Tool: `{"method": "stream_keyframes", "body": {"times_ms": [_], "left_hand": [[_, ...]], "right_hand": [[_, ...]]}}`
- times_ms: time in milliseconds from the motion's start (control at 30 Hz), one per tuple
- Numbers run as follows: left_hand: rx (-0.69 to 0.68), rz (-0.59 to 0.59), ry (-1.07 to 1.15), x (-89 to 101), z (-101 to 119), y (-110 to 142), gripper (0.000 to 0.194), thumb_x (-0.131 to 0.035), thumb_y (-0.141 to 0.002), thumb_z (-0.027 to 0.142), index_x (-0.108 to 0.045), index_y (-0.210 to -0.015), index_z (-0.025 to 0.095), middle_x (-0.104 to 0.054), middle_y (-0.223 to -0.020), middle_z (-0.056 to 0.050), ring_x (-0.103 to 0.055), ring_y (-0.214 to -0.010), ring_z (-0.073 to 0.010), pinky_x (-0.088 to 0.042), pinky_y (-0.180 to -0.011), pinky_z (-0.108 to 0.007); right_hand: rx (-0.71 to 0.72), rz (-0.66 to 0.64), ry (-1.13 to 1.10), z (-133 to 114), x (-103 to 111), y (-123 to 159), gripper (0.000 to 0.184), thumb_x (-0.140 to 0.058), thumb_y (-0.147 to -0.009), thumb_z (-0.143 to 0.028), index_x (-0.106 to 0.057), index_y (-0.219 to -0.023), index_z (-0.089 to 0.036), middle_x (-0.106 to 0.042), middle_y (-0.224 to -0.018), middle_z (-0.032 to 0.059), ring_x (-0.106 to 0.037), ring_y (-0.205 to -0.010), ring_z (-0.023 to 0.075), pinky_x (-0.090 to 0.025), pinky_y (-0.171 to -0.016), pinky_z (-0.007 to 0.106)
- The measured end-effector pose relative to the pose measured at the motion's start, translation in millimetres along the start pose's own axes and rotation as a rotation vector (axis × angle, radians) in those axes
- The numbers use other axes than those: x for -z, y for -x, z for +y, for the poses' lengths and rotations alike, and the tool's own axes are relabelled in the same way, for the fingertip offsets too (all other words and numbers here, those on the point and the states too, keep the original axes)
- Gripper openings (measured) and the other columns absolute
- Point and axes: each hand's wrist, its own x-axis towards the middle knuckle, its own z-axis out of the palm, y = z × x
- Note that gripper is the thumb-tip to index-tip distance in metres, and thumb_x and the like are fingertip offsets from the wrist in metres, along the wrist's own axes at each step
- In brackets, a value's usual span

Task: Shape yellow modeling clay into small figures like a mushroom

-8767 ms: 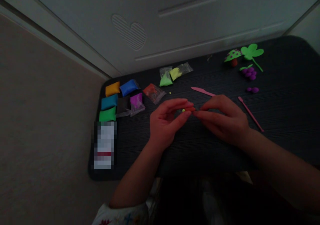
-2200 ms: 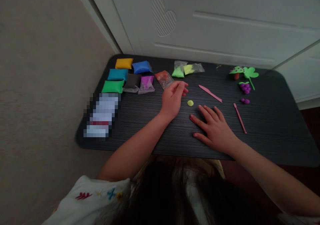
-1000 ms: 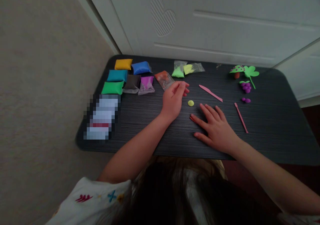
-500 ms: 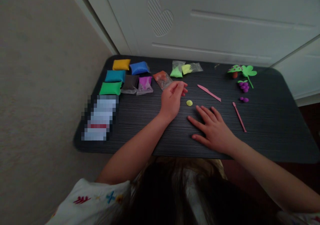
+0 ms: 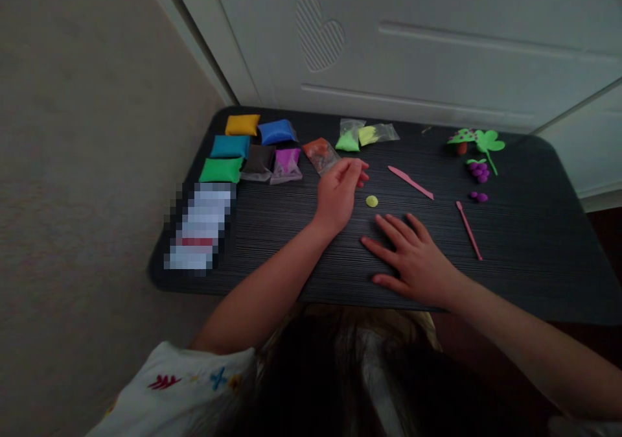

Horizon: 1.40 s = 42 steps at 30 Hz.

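Note:
Just right of my left hand, a small flattened piece of pale yellow clay lies on the dark table. That hand is closed, thumb against curled fingers; whatever may be inside it is hidden. Behind it sits an opened bag of orange-brown clay, partly covered by the hand. My right hand lies palm down with its fingers spread, nearer to me than the yellow piece and not touching it. A pink clay knife lies beyond the right hand, and a thin pink modelling tool to its right.
Packets of coloured clay, among them a blue one, fill the back left, with a blurred phone-like panel before them. Green and yellow clay bags lie at the back. Clay grapes, a mushroom and purple bits are right.
My right hand has drawn back slightly towards me, away from the yellow piece. My left hand keeps its closed shape, and the whole view has shifted a little.

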Motion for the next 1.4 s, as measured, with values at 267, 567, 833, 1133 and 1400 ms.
{"method": "stream_keyframes", "body": {"times_ms": [267,567,833,1133,1400], "left_hand": [[0.000,-0.005,-0.004,0.3,0.7,0.2,0.023,-0.048,-0.087,0.031,-0.063,-0.077,0.018,-0.060,-0.066,0.001,-0.054,-0.060,-0.0076,-0.043,-0.061,-0.022],[-0.004,-0.004,0.004,0.2,1.8,0.0,0.022,-0.048,-0.087,0.030,-0.063,-0.077,0.017,-0.060,-0.066,0.001,-0.053,-0.059,-0.0074,-0.043,-0.061,-0.022],[-0.001,-0.009,0.002,-0.4,3.7,0.8,0.022,-0.048,-0.087,0.029,-0.063,-0.077,0.016,-0.060,-0.065,0.001,-0.054,-0.059,-0.0074,-0.043,-0.060,-0.022],[-0.002,-0.003,0.009,-0.5,2.8,0.4,0.022,-0.048,-0.087,0.029,-0.063,-0.077,0.017,-0.060,-0.066,0.001,-0.053,-0.059,-0.0070,-0.043,-0.060,-0.021],[0.014,-0.014,0.013,-1.8,3.9,1.1,0.020,-0.048,-0.086,0.027,-0.063,-0.077,0.017,-0.060,-0.065,0.001,-0.054,-0.059,-0.0073,-0.043,-0.061,-0.022]], "right_hand": [[-0.028,0.003,0.011,-2.7,0.8,-0.9,0.060,-0.037,-0.087,-0.058,-0.036,-0.139,-0.030,-0.023,-0.151,0.0169,-0.023,-0.138,0.0337,-0.015,-0.108,0.058],[-0.136,0.050,0.001,3.5,-0.3,-2.5,0.058,-0.040,-0.088,-0.053,-0.039,-0.138,-0.024,-0.021,-0.151,0.0187,-0.021,-0.139,0.0346,-0.018,-0.109,0.057],[-0.274,0.267,-0.120,0.7,-0.7,-6.0,0.040,-0.053,-0.085,-0.043,-0.060,-0.111,-0.015,-0.048,-0.135,0.0157,-0.043,-0.126,0.0286,-0.035,-0.105,0.046],[-0.308,0.314,-0.124,0.4,0.4,-10.7,0.019,-0.054,-0.084,-0.034,-0.062,-0.085,-0.017,-0.060,-0.119,0.0112,-0.050,-0.119,0.0269,-0.040,-0.100,0.043],[-0.439,0.319,-0.082,10.4,-5.7,15.3,0.028,-0.056,-0.082,-0.044,-0.062,-0.087,-0.016,-0.061,-0.117,0.0119,-0.052,-0.116,0.0279,-0.041,-0.099,0.044]]}}
